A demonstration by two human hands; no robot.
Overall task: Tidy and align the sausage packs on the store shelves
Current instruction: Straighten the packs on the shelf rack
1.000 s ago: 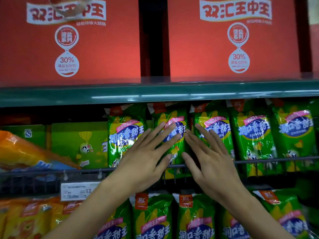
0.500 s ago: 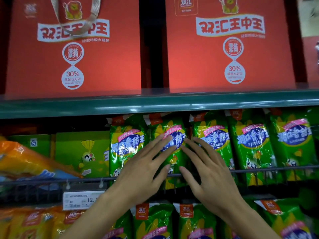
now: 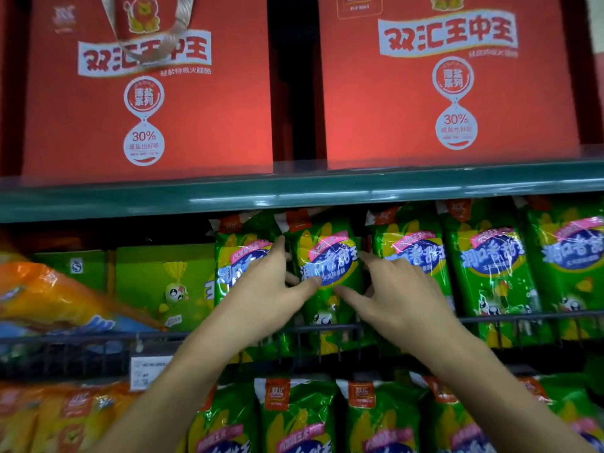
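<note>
A row of green sausage packs stands upright on the middle shelf behind a wire rail (image 3: 523,320). My left hand (image 3: 261,299) grips the left edge of the second green pack (image 3: 327,253), fingers tucked behind it and thumb on its front. My right hand (image 3: 398,295) grips the same pack's right edge, fingers pushed between it and the neighbouring pack (image 3: 408,243). The leftmost green pack (image 3: 235,253) is partly hidden by my left hand. Further green packs (image 3: 490,266) continue to the right.
Two large red gift boxes (image 3: 147,93) stand on the teal shelf (image 3: 294,191) above. Green boxes (image 3: 163,282) and a tilted orange pack (image 3: 42,295) sit to the left. More green packs (image 3: 294,416) and orange packs (image 3: 49,416) fill the shelf below. A price tag (image 3: 147,371) hangs on the rail.
Both hands were lying flat with spread fingers on the packs' fronts. Now they have curled around the two side edges of the second green pack. The view has tilted slightly upward.
</note>
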